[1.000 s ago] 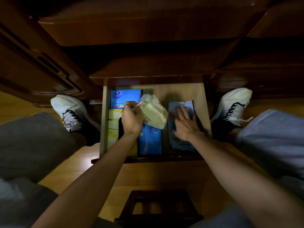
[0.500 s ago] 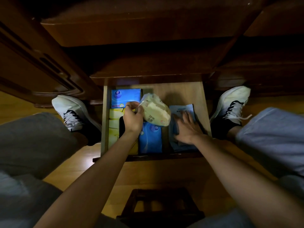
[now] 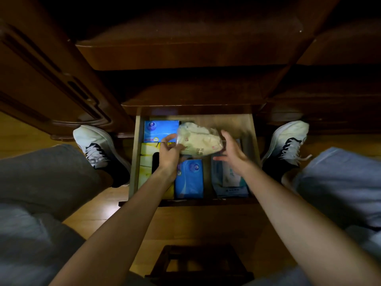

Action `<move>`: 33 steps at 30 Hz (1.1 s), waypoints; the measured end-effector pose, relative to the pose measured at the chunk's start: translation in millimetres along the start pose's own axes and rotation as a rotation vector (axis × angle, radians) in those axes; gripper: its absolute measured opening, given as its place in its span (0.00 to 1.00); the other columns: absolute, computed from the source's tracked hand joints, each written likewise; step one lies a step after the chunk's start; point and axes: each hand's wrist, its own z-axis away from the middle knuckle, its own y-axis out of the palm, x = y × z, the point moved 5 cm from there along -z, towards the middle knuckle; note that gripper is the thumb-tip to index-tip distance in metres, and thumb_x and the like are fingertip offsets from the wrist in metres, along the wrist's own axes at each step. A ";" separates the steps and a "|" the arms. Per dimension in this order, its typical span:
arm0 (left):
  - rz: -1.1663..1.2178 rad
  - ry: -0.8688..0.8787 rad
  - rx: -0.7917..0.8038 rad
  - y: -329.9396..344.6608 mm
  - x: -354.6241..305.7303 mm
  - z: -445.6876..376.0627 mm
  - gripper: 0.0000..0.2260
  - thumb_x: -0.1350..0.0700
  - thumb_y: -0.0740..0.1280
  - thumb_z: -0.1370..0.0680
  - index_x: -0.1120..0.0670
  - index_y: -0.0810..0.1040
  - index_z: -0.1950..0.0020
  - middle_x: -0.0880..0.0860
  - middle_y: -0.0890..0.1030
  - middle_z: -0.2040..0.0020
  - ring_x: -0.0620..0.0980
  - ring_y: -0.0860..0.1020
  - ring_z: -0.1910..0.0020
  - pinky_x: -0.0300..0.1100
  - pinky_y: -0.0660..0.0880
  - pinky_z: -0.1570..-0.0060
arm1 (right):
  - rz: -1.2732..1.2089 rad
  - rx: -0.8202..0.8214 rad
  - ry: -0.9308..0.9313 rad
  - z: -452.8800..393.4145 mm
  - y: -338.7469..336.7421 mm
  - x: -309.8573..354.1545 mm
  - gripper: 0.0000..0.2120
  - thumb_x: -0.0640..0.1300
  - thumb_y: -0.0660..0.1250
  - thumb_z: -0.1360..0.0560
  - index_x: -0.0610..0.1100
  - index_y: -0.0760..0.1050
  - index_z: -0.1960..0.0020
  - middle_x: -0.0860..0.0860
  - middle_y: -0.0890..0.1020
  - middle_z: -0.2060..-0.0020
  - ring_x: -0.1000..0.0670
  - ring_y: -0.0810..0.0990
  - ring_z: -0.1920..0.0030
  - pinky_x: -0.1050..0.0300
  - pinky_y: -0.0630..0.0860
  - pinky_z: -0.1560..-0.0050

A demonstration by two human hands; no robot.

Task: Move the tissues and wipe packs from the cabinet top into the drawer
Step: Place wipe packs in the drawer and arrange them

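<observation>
A person is sitting over an open wooden drawer (image 3: 253,129), knees in grey trousers (image 3: 47,172) spreading to either side and a dark wooden stool (image 3: 198,263) showing at the near edge of the view. Both bare forearms are reaching forward into the drawer. The left hand (image 3: 168,154) is holding a clear pack of cream-coloured tissues (image 3: 199,142) above the drawer, its grip pinching the pack's left end between thumb and fingers, a ring showing on one finger. The right hand (image 3: 232,154) is hovering just right of the pack with its grip wide, fingers spread and palm turned toward the pack; whether the fingertips are touching the wrapper cannot be told.

Below and nearer than the held pack, a blue tissue pack (image 3: 189,178) is lying in the drawer's front middle. Left of the left hand, a yellow pack (image 3: 146,159) is lying along the drawer's left wall. Under the right hand's wrist, a pale blue-and-white wipe pack (image 3: 229,181) is lying at the front right. Beyond the left hand, a second blue pack (image 3: 160,131) is sitting at the drawer's back left corner.

White sneakers are resting on the wooden floor either side of the drawer, the left one (image 3: 97,145) and the right one (image 3: 288,141). Beyond everything, the dark brown cabinet (image 3: 185,54) is rising into shadow.
</observation>
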 end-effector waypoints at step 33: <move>-1.650 0.400 0.044 -58.5 1.2 -18.4 0.33 0.45 0.60 0.18 0.54 0.49 0.18 0.55 0.47 0.17 0.58 0.44 0.19 0.56 0.53 0.23 | 0.832 0.103 -0.220 -62.5 75.6 -3.1 0.30 0.46 0.74 0.26 0.50 0.70 0.27 0.45 0.71 0.29 0.42 0.73 0.33 0.45 0.73 0.33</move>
